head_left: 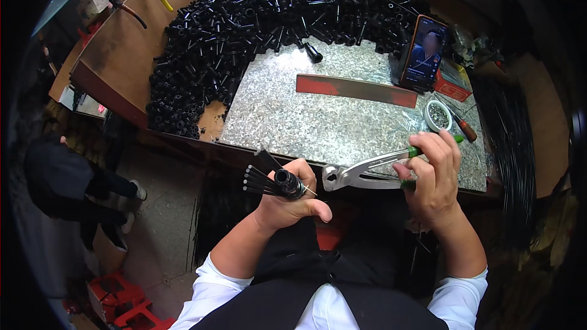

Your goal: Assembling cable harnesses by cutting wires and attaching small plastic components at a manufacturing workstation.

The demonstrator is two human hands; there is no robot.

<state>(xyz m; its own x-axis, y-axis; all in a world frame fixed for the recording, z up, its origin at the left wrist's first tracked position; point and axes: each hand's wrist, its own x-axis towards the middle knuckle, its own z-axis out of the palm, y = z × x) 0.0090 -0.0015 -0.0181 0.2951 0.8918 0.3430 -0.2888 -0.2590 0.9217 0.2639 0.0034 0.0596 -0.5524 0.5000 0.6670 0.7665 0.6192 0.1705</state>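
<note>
the left hand [292, 198] is closed tight around a small black tube part [287, 181] with a bunch of thin black rods [255, 178] sticking out of it to the left, like a little fan. a thin bit of wire seems to poke out of the part toward the right, but it is too small to be sure. the part sits in front of the person's tummy, just below the near edge of the table. the right hand [433, 178] is wrapped around the green handles of metal pincers [361, 174], and the round nose of the pincers points at the black part, very near but not touching. it looks like the step in hand is bringing the tool to the part to pinch or cut that little wire. the next move would need the nose to line up right on the wire while the left hand keeps the part from wobbling. on the table lies a shiny metal sheet [318, 116], a flat red bar [356, 89], a small white cup of tiny bits [438, 115], a phone in an orange case [424, 52], and a big pile of black tube parts [257, 18] curled around the back.
</note>
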